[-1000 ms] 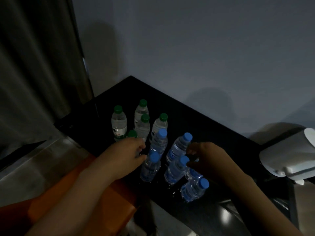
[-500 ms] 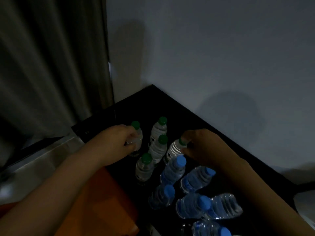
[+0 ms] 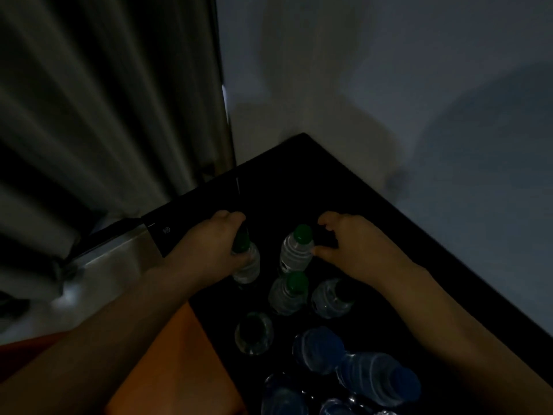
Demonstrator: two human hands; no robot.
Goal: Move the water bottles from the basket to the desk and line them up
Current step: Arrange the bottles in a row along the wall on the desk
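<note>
The black desk fills the lower right, its far corner pushed into the wall, which runs along its right edge. A curtain hangs past the left edge. The stretch of desk toward the far corner is bare and dark.

Below the near edge sits an orange object; whether it is the basket, and what it holds, cannot be told.

The blue-capped bottles crowd the near part of the desk, some tilted. The green-capped bottles stand farther in.

The left hand grips a green-capped bottle near the left edge. The right hand curls beside another bottle, thumb touching its shoulder; whether it grips is unclear. The hands are apart.
</note>
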